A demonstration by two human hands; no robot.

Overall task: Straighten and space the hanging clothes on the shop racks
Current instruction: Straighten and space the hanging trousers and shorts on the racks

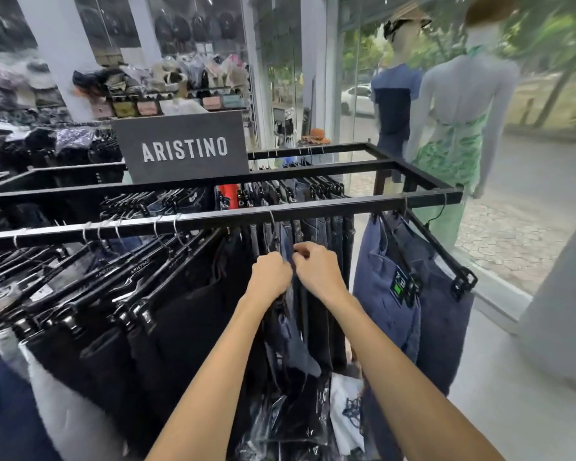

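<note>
One head-worn wide-angle view looks forward and down, close over the rail (313, 209) crossing mid-frame. The left hand (271, 274) and right hand (318, 271) meet on jeans (286, 236) at centre, near the lens. A sign (183, 148) and mannequin (459, 104) stand farther off, along the top.

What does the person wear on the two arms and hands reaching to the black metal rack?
Nothing visible. The left hand and the right hand are bare, with no gloves, rings or watch. Both forearms are bare down to the picture's lower edge; no sleeve shows.
</note>
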